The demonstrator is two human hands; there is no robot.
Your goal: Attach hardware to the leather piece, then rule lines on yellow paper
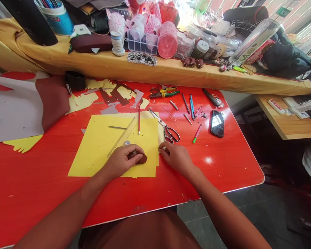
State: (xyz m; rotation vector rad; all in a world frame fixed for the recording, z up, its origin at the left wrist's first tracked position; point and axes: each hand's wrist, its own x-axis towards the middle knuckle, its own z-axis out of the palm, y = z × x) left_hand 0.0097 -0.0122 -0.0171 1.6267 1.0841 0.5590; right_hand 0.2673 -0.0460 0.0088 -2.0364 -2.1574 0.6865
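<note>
Near the lower edge, both forearms are reaching forward over a red tabletop (38, 186). The left hand (122, 160) is curling downward, nearly closed, and is holding a small brown cutout (142, 159) against a yellow paper sheet (93, 152). The cutout is lying at the fingertips, toward the hand's right, with its long axis running roughly crosswise; its material is hard to tell. The left hand is the nearer one, while the right hand (175, 158) is resting just beside the cutout, half-curled, its fingertips (161, 147) meeting the sheet's edge. Whether it has hold of anything cannot be told.

Just beyond, a clear ruler (124, 135), a red pencil (139, 119) and scissors (168, 131) are lying on or by the sheet. Farther off, pliers (164, 91), colored pens (191, 105) and a phone (217, 123) are resting on the tabletop – and farthest, a cloth-draped shelf (155, 71) is carrying a compartment box (142, 43). No writing is legible.
</note>
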